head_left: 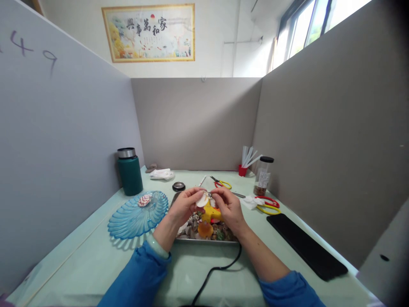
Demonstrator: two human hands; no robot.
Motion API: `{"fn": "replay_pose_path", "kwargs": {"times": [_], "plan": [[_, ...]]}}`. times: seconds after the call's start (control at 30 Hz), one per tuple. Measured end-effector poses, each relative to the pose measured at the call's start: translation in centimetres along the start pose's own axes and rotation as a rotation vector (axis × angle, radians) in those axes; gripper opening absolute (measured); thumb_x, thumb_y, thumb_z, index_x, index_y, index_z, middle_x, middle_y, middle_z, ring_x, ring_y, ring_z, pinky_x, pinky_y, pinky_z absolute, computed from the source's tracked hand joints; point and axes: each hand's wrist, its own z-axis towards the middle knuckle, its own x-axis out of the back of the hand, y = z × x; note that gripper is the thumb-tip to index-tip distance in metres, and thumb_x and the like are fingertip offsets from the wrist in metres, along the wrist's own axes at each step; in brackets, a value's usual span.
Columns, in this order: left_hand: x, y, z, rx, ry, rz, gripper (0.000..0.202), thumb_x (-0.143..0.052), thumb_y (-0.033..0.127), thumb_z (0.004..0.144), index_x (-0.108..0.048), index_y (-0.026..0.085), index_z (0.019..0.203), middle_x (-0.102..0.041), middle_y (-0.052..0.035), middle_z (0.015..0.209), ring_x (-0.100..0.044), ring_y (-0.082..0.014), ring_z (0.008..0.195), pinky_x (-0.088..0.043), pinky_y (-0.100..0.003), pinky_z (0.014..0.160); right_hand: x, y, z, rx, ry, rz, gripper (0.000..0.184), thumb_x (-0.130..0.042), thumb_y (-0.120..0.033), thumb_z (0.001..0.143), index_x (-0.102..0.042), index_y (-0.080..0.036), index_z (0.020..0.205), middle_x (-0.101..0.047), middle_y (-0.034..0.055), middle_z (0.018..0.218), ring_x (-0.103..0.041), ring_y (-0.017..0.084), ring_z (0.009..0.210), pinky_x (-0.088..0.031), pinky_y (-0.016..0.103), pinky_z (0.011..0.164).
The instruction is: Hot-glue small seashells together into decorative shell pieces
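Both hands come together above a metal tray [207, 241] filled with small shells and stones. Between its thumb and fingers, my left hand [185, 205] holds a pale, rounded seashell [202, 200]. My right hand [228, 207] is pinched close to the shell's right edge, on something small that I cannot make out. Beneath the hands a yellow glue gun [209, 213] lies over the tray, partly covered by the fingers. Lower in the tray sits an orange, rounded piece [205, 230]. A black cord [212, 269] runs from the tray toward me.
On the left are a blue scalloped glass plate [134, 219] bearing a patterned shell [145, 201], and a green bottle [129, 172]. Behind lie scissors [223, 184]. To the right are more scissors [270, 205], a jar [263, 177], a red cup [243, 171] of white sticks and a black slab [305, 245].
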Motion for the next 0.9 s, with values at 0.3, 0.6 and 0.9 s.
{"fn": "replay_pose_path", "kwargs": {"times": [0.3,0.6,0.9], "plan": [[-0.5,0.0,-0.5,0.142,-0.202,0.035,0.037,-0.071,0.034,0.074,-0.064,0.016,0.106,-0.062,-0.0045,0.079,-0.057,-0.0097,0.057,-0.049,-0.023,0.054,0.2,-0.8,0.2,0.088,-0.129,0.055,0.009,-0.055,-0.024,0.087,-0.061,-0.020,0.091,-0.056,0.0057,0.095,-0.055,0.017,0.086,-0.046,0.026,0.067],[-0.3,0.3,0.0,-0.150,0.125,0.250,0.031,-0.067,0.040,0.075,-0.069,0.014,0.091,-0.066,-0.0066,0.090,-0.059,-0.0154,0.085,-0.047,-0.023,0.071,-0.3,0.0,-0.2,-0.084,-0.136,0.051,0.015,-0.054,-0.032,0.088,-0.055,-0.018,0.082,-0.051,-0.0026,0.065,-0.045,0.010,0.055,-0.036,0.022,0.052],[-0.2,-0.4,0.1,-0.114,0.108,0.226,0.025,-0.075,0.032,0.067,-0.066,0.014,0.081,-0.064,-0.0012,0.075,-0.057,-0.0116,0.069,-0.043,-0.023,0.067,-0.3,0.2,0.0,-0.096,-0.083,-0.027,0.018,-0.055,-0.034,0.087,-0.059,-0.017,0.081,-0.057,-0.0007,0.067,-0.048,0.012,0.058,-0.037,0.023,0.055]]}}
